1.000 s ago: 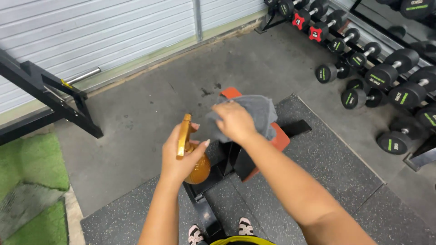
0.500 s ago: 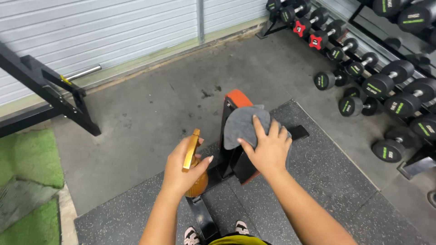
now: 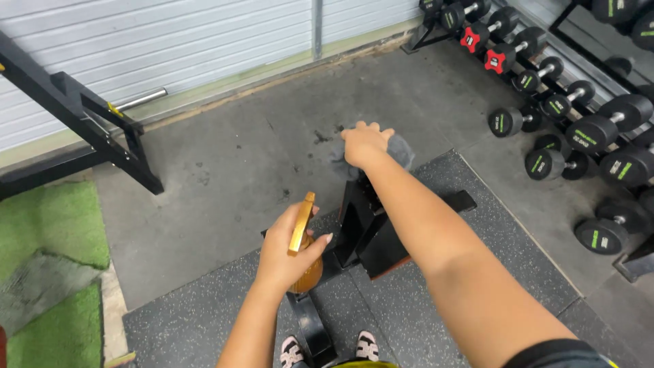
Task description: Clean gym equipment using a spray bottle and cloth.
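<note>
**Amber spray bottle held low, grey cloth pressed to the far end of a bench**

Amber plastic is seen nearest the camera: a spray bottle [image 3: 303,262] is gripped in the left hand [image 3: 289,252], fingers wrapped round its neck, its gold trigger head pointing up. Two pale shoes [image 3: 330,349] are glimpsed below it on the speckled rubber mat [image 3: 477,272]. Just beyond, the black frame of a bench [image 3: 364,232] is crossed by the outstretched right arm. Farther out, a grey cloth [image 3: 398,150] is pressed onto the bench's far end by the right hand [image 3: 364,143], fingers curled over it. To the right, black dumbbells [image 3: 599,133] are racked in rows. A black steel rack [image 3: 102,129] stands at the left, before a white ribbed wall [image 3: 170,41].
</note>
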